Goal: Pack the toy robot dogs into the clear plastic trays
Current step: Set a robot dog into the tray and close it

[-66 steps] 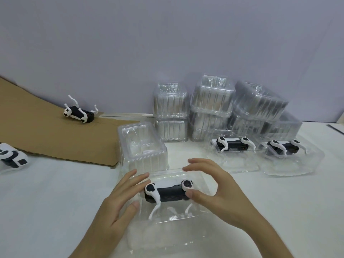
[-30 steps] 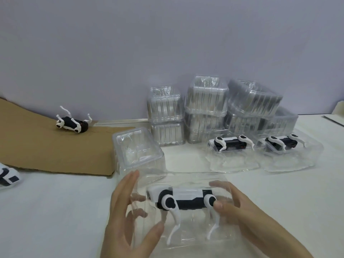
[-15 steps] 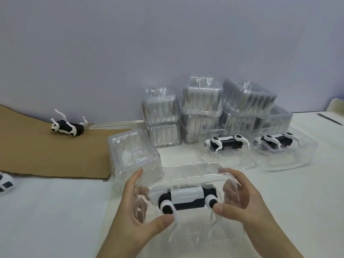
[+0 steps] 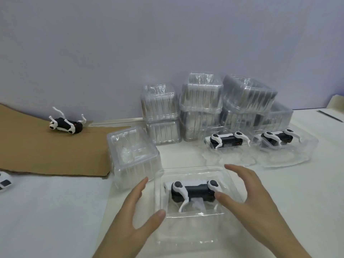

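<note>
A black-and-white toy robot dog (image 4: 195, 189) lies on its side in a clear plastic tray (image 4: 186, 235) at the table's front centre. My left hand (image 4: 134, 220) is at the tray's left side, fingers straight and thumb by its front-left rim. My right hand (image 4: 251, 202) arches over the tray's right side, its thumb touching the dog's rear end. Two more dogs (image 4: 226, 140) (image 4: 277, 137) lie in clear trays at the back right. A loose dog (image 4: 65, 124) lies legs-up on the cardboard, and another (image 4: 4, 181) shows at the left edge.
An empty clear tray (image 4: 134, 155) stands upside down just left of and behind the front tray. Stacks of clear trays (image 4: 201, 108) line the wall at the back. A brown cardboard sheet (image 4: 46, 151) covers the table's left. A white object (image 4: 335, 103) sits far right.
The tray with the dog was lifted and tilted in both hands; now it lies flat on the table, and both hands have loosened beside it.
</note>
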Motion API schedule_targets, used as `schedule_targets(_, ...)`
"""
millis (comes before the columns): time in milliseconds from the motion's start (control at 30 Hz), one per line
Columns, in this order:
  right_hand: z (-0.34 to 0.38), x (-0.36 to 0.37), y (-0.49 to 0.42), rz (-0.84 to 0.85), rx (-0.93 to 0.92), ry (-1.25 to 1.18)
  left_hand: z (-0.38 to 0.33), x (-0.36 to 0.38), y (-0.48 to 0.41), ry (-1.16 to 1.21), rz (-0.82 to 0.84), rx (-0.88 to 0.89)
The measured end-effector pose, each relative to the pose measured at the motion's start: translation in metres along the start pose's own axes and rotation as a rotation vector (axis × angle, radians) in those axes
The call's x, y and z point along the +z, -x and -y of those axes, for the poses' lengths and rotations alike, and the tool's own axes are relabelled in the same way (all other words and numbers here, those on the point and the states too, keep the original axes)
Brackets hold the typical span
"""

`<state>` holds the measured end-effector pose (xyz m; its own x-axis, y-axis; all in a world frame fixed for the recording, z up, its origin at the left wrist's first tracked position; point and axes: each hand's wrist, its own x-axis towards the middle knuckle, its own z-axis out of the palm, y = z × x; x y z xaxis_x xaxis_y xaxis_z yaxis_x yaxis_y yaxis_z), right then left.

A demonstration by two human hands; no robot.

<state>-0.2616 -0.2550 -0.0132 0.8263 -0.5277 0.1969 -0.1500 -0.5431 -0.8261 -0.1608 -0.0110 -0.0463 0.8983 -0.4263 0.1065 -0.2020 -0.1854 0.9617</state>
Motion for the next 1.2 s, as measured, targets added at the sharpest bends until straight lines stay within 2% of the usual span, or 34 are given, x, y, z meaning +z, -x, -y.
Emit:
schedule_targets(100, 0.009, 0.004, 0.004, -0.059, -0.341, 0.186, -0.006, 0.004, 0.004, -0.389, 0.009, 0.288)
schedule_targets(167, 0.018, 0.013, 0.010, -0.029, -0.506, 0.327, -0.007, 0.010, 0.001, -0.694, 0.033, 0.545)
schedule_targets(233, 0.020, 0.022, 0.017, 0.058, -0.603, 0.578, -0.006, 0.016, -0.003, -0.870, 0.101, 0.650)
schedule_targets(300, 0.017, 0.030, 0.022, 0.154, -0.598, 0.728, -0.004, 0.018, -0.006, -0.902, 0.124, 0.657)
schedule_targets(467, 0.014, 0.025, 0.015, 0.205, -0.630, 0.795, -0.015, -0.001, -0.026, -0.644, 0.107, 0.587)
schedule_targets(567, 0.012, 0.025, 0.010, 0.207, -0.619, 0.717, -0.021, -0.016, -0.059, -0.860, -0.104, 0.516)
schedule_targets(600, 0.009, 0.026, 0.009, 0.183, -0.630, 0.678, -0.020, -0.020, -0.069, -0.924, -0.148, 0.445)
schedule_targets(700, 0.005, 0.024, 0.004, 0.023, -0.659, 0.540, -0.007, -0.028, -0.083, -0.909, -0.217, 0.293)
schedule_targets(767, 0.005, 0.023, -0.001, -0.078, -0.601, 0.249, 0.000, -0.033, -0.085, -0.900, -0.281, 0.278)
schedule_targets(833, 0.011, 0.023, -0.007, -0.063, -0.548, -0.016, 0.003, -0.037, -0.087, -0.865, -0.325, 0.241)
schedule_targets(1000, 0.042, 0.048, -0.043, -0.002, -0.652, -0.151, -0.001, -0.048, -0.086, -0.768, -0.370, 0.162)
schedule_targets(1200, 0.036, 0.090, -0.097, 0.010, -0.452, -0.240, -0.005, -0.048, -0.082, -0.679, -0.429, 0.195)
